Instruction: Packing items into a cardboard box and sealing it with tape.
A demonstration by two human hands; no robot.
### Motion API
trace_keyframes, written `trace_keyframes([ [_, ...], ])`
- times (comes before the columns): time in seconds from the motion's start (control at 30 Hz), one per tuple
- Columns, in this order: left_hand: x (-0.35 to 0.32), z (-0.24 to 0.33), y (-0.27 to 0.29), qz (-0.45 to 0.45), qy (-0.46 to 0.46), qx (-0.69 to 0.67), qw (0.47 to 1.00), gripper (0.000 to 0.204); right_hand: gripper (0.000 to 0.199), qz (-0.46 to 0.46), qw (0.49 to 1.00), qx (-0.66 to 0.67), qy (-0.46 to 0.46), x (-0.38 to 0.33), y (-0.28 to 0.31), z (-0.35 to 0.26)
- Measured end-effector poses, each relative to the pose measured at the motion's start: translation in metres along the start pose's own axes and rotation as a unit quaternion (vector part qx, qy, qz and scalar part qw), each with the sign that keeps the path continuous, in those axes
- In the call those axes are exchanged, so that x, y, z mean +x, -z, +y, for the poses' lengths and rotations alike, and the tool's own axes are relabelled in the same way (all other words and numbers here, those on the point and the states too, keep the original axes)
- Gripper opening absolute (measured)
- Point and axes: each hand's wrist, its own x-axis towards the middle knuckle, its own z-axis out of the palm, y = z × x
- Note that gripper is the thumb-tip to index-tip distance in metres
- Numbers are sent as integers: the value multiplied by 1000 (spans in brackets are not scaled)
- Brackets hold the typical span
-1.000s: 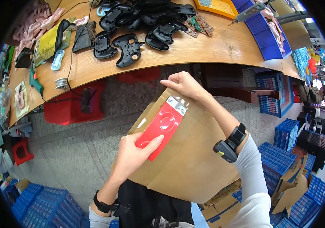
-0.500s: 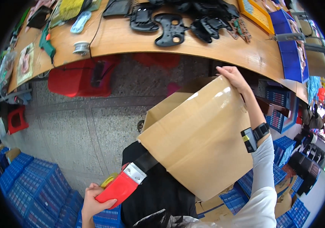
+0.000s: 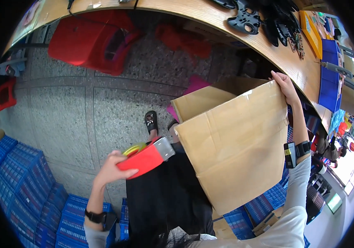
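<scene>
Brown corrugated cardboard box rests on our lap, right hand clasping its far corner, left hand closed on the red tape dispenser beside it, ready for sealing.

the left hand is carrying the red tape dispenser away from the cardboard box: a second ago it was pressing the dispenser flat against the box face, half a second ago it was down low beside the blue crates, and now it is bringing it up again, just left of the box's near corner. the right hand is sliding from the box's top middle out to its far upper corner, keeping its grip there as the box is swinging lower and rightward. the view is tipping downward, so the worktop is shrinking to the top edge and more floor is showing.
</scene>
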Motion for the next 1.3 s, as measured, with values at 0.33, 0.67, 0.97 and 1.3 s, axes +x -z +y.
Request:
trace_keyframes([
  [0.33,55,18,-59,8,-70,-91,993,40,31,-171,754,-579,259,-64,-173,-141],
  [0.67,31,41,-50,69,-127,-71,987,41,43,-196,820,-457,283,-107,-232,-117],
  [0.97,-58,172,-37,17,-250,-6,968,40,22,-344,863,-284,237,-222,-143,-200],
  [1.3,-51,313,-53,-90,-185,-110,973,30,33,-556,812,-40,173,-187,-16,-178],
])
